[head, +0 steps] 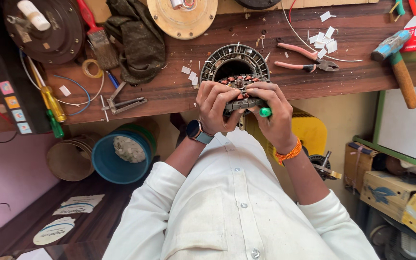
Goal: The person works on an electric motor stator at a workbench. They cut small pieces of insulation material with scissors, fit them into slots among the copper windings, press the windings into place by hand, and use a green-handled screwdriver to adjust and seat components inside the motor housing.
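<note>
From the head camera I look straight down on my two hands at the near edge of a wooden bench [179,91]. Both grip the stator [239,91], a round dark metal ring with copper windings, which is propped at the bench edge and tilted toward me. My left hand [214,107] is closed around its left side, fingers curled over the windings; a watch [197,131] sits on that wrist. My right hand [271,115] is closed on the right side, and a green-tipped tool [265,112] shows between its fingers, so it holds both that and the stator. An orange band [289,154] circles the right wrist.

White paper scraps [324,39] lie scattered behind the stator, with red-handled pliers [304,58] just right of it and a hammer [396,60] farther right, its handle hanging off the edge. To the left lie metal snips [123,103], a roll of tape [91,68], a brush [97,36], a dark rag [138,38] and a yellow screwdriver [51,103]. A dark motor housing [44,29] sits at the far left and a tan disc [183,18] behind the stator. Below the bench stands a blue bucket [119,156].
</note>
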Tool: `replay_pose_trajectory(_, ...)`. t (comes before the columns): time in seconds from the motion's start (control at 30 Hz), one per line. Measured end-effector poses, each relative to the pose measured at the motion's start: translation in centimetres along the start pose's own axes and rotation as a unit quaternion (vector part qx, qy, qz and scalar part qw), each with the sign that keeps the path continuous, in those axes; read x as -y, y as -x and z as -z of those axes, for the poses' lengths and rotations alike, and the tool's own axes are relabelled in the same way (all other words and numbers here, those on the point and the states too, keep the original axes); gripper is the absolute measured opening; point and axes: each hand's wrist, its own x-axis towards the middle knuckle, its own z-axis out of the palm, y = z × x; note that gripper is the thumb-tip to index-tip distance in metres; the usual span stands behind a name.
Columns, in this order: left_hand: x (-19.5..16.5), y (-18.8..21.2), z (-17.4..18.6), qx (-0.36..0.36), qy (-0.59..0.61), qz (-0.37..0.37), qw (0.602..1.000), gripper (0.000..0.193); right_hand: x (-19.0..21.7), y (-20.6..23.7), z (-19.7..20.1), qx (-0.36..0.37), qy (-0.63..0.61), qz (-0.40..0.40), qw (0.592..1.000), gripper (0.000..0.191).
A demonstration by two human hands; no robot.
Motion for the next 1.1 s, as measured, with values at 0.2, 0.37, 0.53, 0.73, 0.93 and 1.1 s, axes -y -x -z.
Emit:
replay_pose_trajectory(0.2,-0.3,0.0,-0.1,0.001,0.013,0.007,1.000,0.027,-0.3,0.4,0.3,0.020,0.005,-0.009,1.000,0.027)
replay_pose_trajectory(0.37,-0.2,0.5,-0.2,0.004,0.019,0.012,1.000,0.027,-0.2,1.1,-0.1,0.004,0.024,-0.024,0.999,0.026)
replay_pose_trajectory(0.53,-0.3,-0.1,-0.2,-0.009,0.017,0.017,1.000,0.028,0.8,-0.3,-0.4,-0.007,0.029,-0.027,0.999,0.022)
replay_pose_trajectory(0.73,0.1,-1.2,2.0,0.100,0.084,0.062,0.989,0.044,0.3,0.1,1.1,-0.033,-0.064,-0.035,0.997,0.023)
replay_pose_trajectory(0.93,0.4,-2.1,3.3,0.185,0.044,0.020,0.982,0.045,-2.5,4.5,0.2,-0.170,-0.187,-0.247,0.936,0.010)
replay_pose_trajectory(1.1,0.7,-3.6,3.6,0.236,0.092,0.034,0.967,0.042,-3.2,5.1,-0.1,-0.149,-0.241,-0.313,0.907,0.012)
